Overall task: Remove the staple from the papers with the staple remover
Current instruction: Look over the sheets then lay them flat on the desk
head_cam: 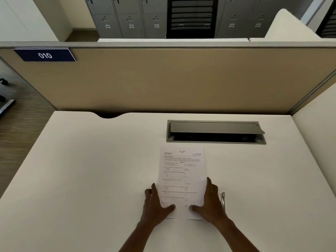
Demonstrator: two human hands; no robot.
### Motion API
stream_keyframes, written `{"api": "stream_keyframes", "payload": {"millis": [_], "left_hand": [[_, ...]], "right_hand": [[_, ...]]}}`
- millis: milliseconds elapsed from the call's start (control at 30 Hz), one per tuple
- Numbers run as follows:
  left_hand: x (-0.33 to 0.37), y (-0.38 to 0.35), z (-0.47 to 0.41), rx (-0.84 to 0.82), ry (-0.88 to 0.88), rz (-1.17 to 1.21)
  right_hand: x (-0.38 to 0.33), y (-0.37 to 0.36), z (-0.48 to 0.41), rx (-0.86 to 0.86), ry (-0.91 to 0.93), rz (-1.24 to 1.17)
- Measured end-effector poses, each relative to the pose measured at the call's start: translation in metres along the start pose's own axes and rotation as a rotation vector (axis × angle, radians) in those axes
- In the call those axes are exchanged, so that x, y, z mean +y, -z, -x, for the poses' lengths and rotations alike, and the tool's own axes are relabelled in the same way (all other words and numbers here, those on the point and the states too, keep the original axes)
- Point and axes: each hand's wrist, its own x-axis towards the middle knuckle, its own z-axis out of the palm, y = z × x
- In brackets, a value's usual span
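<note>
The printed white papers (181,177) lie on the cream desk (91,170), long side pointing away from me. My left hand (156,202) rests flat at the papers' lower left edge, thumb lying on the sheet. My right hand (211,200) rests flat at the lower right edge, thumb on the sheet too. Just right of my right hand lies a small metal staple remover (222,200), partly hidden by that hand. The staple itself is too small to make out.
A grey cable box (215,131) with its lid propped up is set into the desk beyond the papers. A tan partition (172,79) with a "010" sign (45,55) closes the back. A white side panel (316,128) stands at the right.
</note>
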Motion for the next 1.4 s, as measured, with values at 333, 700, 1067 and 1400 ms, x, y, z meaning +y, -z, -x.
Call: {"api": "stream_keyframes", "payload": {"millis": [333,700,1067,1400], "left_hand": [[0.003,-0.009,0.002,-0.17,-0.049,-0.378],[0.005,-0.005,0.006,-0.042,-0.124,-0.39],[0.005,0.0,0.005,-0.04,-0.136,-0.409],[0.018,-0.003,-0.001,-0.02,-0.148,-0.557]], "right_hand": [[0.004,-0.014,0.009,-0.19,0.044,0.473],[0.004,-0.007,0.009,-0.112,0.093,0.514],[0.001,0.002,0.013,-0.111,0.097,0.589],[0.03,0.027,0.006,0.239,-0.263,0.136]]}}
